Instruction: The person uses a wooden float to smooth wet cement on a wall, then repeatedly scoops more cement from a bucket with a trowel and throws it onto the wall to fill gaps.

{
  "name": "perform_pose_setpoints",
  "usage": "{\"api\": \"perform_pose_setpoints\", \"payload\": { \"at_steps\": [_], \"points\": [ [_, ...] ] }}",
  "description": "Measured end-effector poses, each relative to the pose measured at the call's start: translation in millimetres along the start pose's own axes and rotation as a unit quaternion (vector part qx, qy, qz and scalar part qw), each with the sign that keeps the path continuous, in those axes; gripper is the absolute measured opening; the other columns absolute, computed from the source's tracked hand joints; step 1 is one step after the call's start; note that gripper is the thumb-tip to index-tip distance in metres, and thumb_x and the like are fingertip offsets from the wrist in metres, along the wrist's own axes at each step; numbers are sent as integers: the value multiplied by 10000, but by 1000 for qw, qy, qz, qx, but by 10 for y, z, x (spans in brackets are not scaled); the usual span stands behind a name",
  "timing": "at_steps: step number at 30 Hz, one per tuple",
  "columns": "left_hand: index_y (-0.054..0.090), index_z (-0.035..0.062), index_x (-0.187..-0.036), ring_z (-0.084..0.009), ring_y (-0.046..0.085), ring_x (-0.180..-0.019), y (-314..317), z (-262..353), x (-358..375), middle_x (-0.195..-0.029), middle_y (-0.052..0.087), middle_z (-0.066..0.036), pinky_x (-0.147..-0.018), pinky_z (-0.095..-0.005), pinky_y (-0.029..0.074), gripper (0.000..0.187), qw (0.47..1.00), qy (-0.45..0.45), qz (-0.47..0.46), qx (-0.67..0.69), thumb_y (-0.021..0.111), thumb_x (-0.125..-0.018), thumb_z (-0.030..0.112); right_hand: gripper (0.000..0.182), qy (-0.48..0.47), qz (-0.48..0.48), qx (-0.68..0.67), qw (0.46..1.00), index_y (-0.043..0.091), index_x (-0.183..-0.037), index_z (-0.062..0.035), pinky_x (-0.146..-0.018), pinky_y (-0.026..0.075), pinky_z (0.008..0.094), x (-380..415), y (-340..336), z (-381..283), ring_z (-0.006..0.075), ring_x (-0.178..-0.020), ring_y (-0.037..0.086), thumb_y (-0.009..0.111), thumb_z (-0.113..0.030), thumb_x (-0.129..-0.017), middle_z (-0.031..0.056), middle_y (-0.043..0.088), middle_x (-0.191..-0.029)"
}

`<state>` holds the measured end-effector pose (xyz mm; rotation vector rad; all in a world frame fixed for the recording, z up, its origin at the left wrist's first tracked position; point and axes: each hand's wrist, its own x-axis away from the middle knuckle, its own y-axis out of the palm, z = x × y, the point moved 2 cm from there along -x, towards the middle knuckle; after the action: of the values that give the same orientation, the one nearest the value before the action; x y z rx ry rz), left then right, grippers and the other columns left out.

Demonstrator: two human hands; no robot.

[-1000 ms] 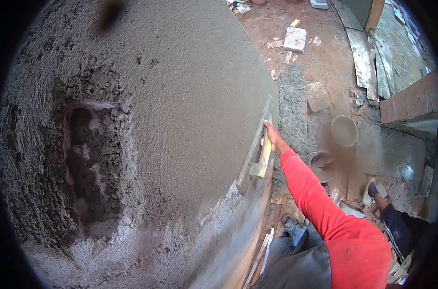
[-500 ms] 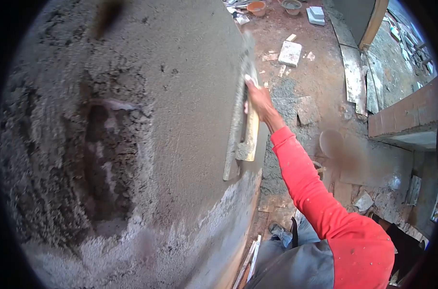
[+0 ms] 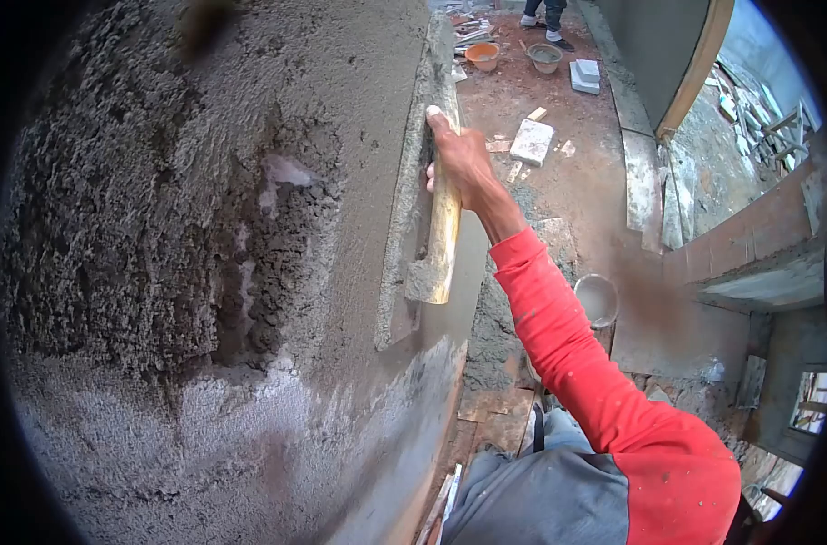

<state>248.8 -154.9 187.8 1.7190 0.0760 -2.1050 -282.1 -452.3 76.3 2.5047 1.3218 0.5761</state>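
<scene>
My right hand [image 3: 463,163] is closed around the wooden handle of a long plastering float [image 3: 400,236]. Thumb and fingertips show at the handle, and wet mortar clings to its near end. The float's blade lies along the grey mortar-covered wall [image 3: 341,100], close to the wall's right-hand edge; whether its whole face touches cannot be made out. Left of the float, a rough recess [image 3: 259,263] breaks the mortar, with paler patches inside. Below, a lighter grey band of wall [image 3: 241,427] continues downward. My left hand is out of view.
Fallen mortar [image 3: 491,336] lies along the wall's foot. A round bucket [image 3: 597,300] stands right of my arm. Farther off are a pale block [image 3: 532,143], an orange basin [image 3: 483,56], a grey basin [image 3: 544,58] and another person's legs [image 3: 550,14].
The float and my right hand have shifted left in view, and the view itself has turned. Another person's legs now show at the top.
</scene>
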Motion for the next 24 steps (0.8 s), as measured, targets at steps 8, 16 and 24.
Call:
{"api": "perform_pose_setpoints", "payload": {
  "at_steps": [8, 16, 24],
  "points": [
    [519, 46, -1551, -376, 387, -1541, -117, -62, -95, -1659, 404, -249, -1232, -573, 342, 665, 1000, 3, 16, -23, 492, -1111, 544, 629, 166, 52, -76, 982, 537, -1256, 58, -432, 591, 356, -114, -473, 1373, 173, -527, 599, 664, -521, -1043, 82, 568, -856],
    [523, 45, -1549, -376, 390, -1540, -177, -121, 22, -1657, 407, -250, -1231, -572, 344, 663, 998, -46, 7, -39, 496, -1111, 542, 653, 63, -22, -61, 996, 528, -1315, 60, -482, 597, 383, 87, 56, 62, 210, -598, 624, 658, -518, -1040, 133, 578, -875],
    [527, 44, -1547, -377, 393, -1539, -282, -199, 200, -1656, 410, -251, -1230, -571, 347, 660, 993, -87, 1, -73, 499, -1112, 539, 730, 20, -10, -36, 999, 479, -1379, 125, -481, 593, 400, 180, 228, -249, 243, -627, 631, 657, -498, -1043, 176, 581, -926]
  ]
}}
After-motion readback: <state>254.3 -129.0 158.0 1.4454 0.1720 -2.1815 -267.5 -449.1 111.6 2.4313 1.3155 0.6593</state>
